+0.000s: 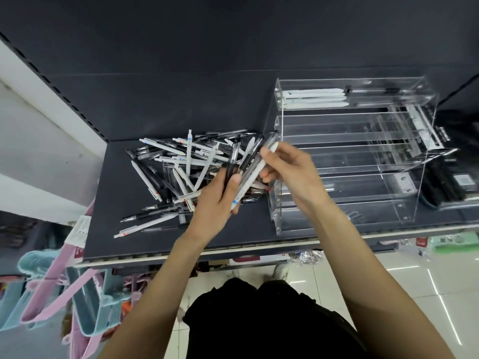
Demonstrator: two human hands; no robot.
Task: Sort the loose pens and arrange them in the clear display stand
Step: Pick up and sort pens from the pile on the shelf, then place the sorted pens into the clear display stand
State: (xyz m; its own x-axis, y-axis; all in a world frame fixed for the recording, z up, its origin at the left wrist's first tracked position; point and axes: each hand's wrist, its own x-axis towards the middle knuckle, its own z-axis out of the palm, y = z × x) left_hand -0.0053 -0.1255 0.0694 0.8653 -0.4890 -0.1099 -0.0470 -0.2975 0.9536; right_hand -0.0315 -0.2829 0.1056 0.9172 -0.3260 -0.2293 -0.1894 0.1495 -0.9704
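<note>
A heap of loose white, black and clear pens (pixel 181 172) lies on the dark shelf, left of the clear display stand (pixel 363 161). My left hand (pixel 217 203) grips a small bunch of pens (pixel 238 161), black and clear ones, fanned upward. My right hand (pixel 287 169) pinches a white pen (pixel 255 174) that lies slanted across that bunch, its blue-banded end low. Both hands hover over the heap's right edge, just left of the stand. The stand's top tier holds a few white pens (pixel 313 98); its lower tiers look bare.
The dark shelf (pixel 145 244) ends in a pale front rail near my forearms. Black boxed goods (pixel 451 182) sit right of the stand. Pink and blue plastic hangers (pixel 57 294) hang below the shelf at left. Tiled floor lies beneath.
</note>
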